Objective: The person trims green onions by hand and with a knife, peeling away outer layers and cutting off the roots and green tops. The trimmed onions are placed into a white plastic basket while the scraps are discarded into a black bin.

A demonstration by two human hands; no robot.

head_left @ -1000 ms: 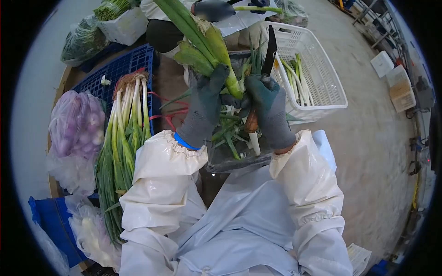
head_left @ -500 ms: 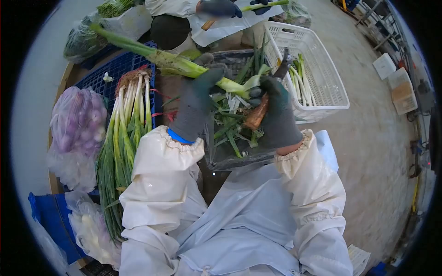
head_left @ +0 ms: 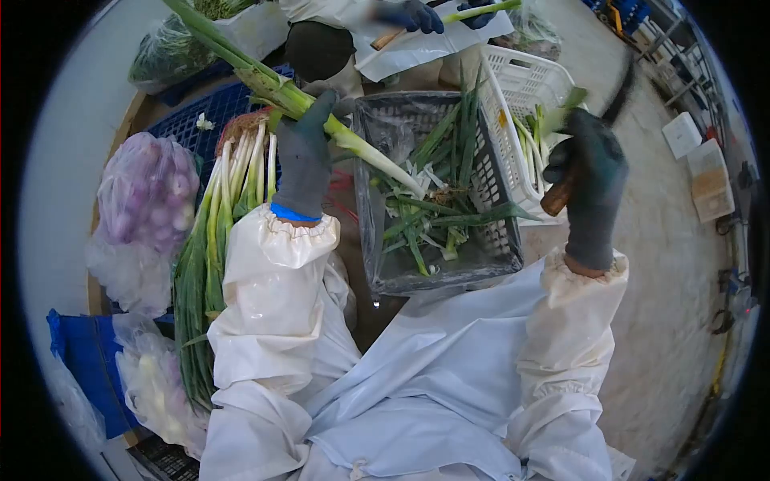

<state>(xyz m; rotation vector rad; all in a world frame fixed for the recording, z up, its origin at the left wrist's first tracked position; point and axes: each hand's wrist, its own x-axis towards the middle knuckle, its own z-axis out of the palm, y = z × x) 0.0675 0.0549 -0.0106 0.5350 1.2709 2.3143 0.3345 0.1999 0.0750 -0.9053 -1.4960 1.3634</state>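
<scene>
Bag of purple onions [head_left: 148,188], clear plastic, sits at far left; below it, a second clear bag [head_left: 156,389] with pale contents, too veiled to name. Blue pallet [head_left: 180,124] lies behind. Bundle of spring onions [head_left: 212,240] next, roots at the far end, green tops trailing toward the wearer.

Left hand [head_left: 303,148], grey-green glove, is closed around a single leek [head_left: 373,152], fingers wrapped about the stalk. Leek lies aslant: leafy end up and left beyond the hand, pale end down and right over the dark crate [head_left: 377,276]. Whether its tip touches the scraps cannot be told. Crate is lined with thin plastic and holds leaf scraps [head_left: 417,228]; one long green leaf crosses its right rim.

Beyond the crate, another person in dark gloves [head_left: 421,16] has a green stalk [head_left: 485,10].

White basket [head_left: 501,104] stands just right of the crate, some trimmed stalks [head_left: 525,148] inside.

Right hand [head_left: 593,164], gloved likewise, is raised near the basket's right side, fist tight on the wooden handle of a knife [head_left: 619,98]; blade up and right, blurred. Blurred leaf piece [head_left: 560,116] beside the fist; held or loose, cannot tell. White box [head_left: 682,135] on the floor at far right.
</scene>
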